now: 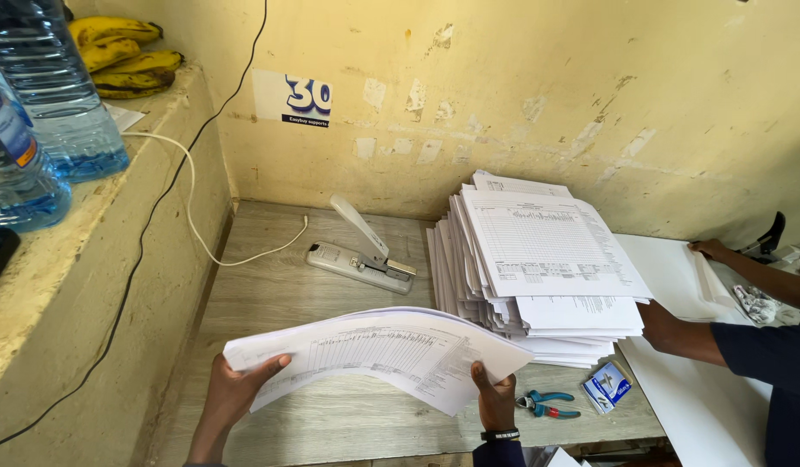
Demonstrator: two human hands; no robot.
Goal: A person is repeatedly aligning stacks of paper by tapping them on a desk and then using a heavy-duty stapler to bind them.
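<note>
While held low over the tabletop [331, 419]: sheaf of printed sheets [378, 350], long axis running left to right.
Left hand [236, 387] and right hand [493, 396] each gripping an end; beyond, stapler [362, 252], nearer the right hand.

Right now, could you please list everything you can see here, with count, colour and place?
sheaf of printed sheets: one, white, held over the table
paper stack: one, white, table centre-right
stapler: one, grey, by the wall
pliers: one, blue and red, near edge
small box: one, blue and white, beside pliers
water bottles: two, clear, ledge
bananas: bunch, yellow, ledge
co-worker's hand: at the stack's right
left hand: sheaf's left edge
right hand: sheaf's right edge
</note>
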